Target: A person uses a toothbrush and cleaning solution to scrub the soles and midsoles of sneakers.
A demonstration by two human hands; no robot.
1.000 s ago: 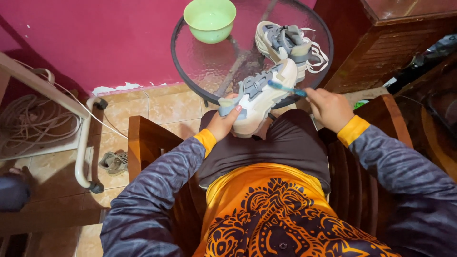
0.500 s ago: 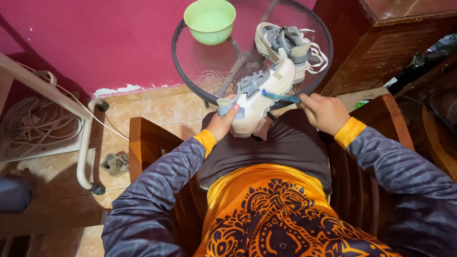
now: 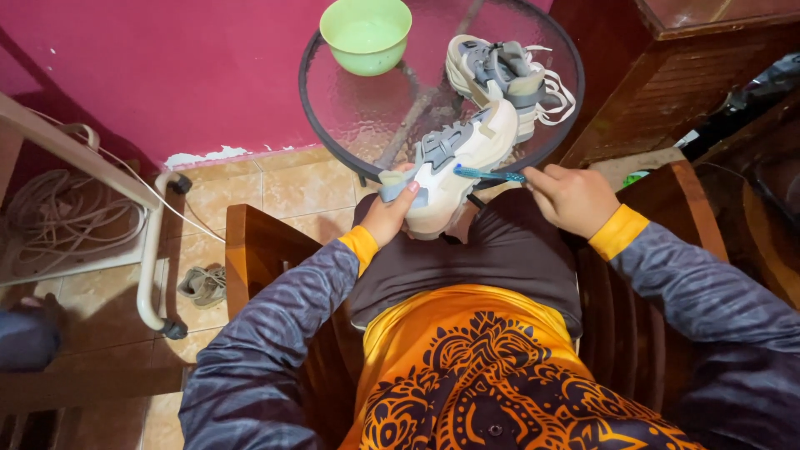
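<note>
a: where is the shoe?

b: the pale shoe [image 3: 454,167] lies on the person's lap, heel end toward the body, toe pointing at the round glass table [image 3: 333,108]. its far end reaches over the table's near rim.

a: and the left hand?

b: the left hand [image 3: 392,212] is closed around the shoe's heel end, thumb on top, pressing a light blue patch there. fingers wrap under, so i can't see them all.

a: the right one?

b: the right hand [image 3: 571,198] is curled shut on the handle of a blue toothbrush [image 3: 487,174]. the brush lies nearly level, its head touching the side of the shoe.

a: what else is on the table?

b: a second shoe [image 3: 500,75], grey and cream, with loose white laces spilling toward the right rim. it sits just beyond the held one. a green bowl [image 3: 367,33] stands at the table's far left edge, well apart from both shoes.

a: anything around the person?

b: they sit in a wooden chair [image 3: 250,250]. a coil of cord [image 3: 50,217] lies on the tiled floor at left, beside a white metal frame [image 3: 150,250].
</note>
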